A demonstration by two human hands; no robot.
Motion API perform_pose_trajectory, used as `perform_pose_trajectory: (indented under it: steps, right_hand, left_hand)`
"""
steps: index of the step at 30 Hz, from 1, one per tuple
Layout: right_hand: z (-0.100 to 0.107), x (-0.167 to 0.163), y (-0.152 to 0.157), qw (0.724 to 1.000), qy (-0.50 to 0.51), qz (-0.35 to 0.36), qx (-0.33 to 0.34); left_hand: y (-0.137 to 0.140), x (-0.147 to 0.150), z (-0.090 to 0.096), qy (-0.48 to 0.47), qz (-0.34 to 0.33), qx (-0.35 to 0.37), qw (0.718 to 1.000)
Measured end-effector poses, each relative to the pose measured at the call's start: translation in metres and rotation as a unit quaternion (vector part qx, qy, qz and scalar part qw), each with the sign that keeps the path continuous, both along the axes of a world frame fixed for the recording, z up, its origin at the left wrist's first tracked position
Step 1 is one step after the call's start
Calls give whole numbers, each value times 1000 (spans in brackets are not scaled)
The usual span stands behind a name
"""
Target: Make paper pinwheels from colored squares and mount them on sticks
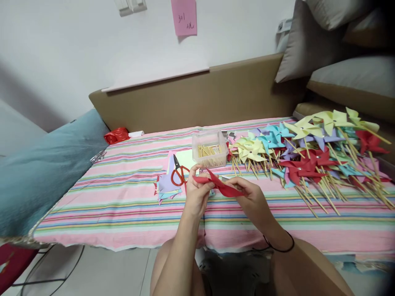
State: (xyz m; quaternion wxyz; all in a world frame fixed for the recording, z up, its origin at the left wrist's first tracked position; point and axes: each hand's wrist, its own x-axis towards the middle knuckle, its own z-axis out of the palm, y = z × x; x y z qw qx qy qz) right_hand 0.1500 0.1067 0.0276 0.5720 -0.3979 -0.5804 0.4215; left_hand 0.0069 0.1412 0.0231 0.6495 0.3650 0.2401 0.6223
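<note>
A red paper pinwheel (226, 189), its blades curled, is held up in front of me between both hands. My left hand (199, 191) pinches it near the middle, thumb in front. From the other side, my right hand (247, 193) has its fingers closed at the paper's right part; its fingertips are partly behind the paper. Just beyond lies a clear plastic box (210, 139) of short wooden sticks (211, 150). Left of the hands are red-handled scissors (179, 170) and a stack of cut paper pieces (168, 187) in several colours.
Many finished pinwheels (305, 164) on sticks are piled to the right. Pale paper sheets (188, 157) lie under the scissors. A red plastic bag (117, 135) sits at the far left of the striped cloth (108, 197). A sofa back (191, 100) closes off the far side.
</note>
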Motion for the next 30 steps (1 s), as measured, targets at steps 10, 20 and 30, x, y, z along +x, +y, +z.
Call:
perform_pose_trajectory:
  steps: [10, 20, 30]
  right_hand:
    - [5, 0, -9, 991, -96, -71, 62]
    - [7, 0, -10, 988, -97, -96, 73]
    - [6, -4, -11, 986, -82, -125, 71]
  left_hand:
    - [-1, -1, -1, -41, -17, -15, 999]
    - [-1, 2, 2, -30, 0, -26, 999]
    - [-1, 2, 3, -14, 11, -17, 1000]
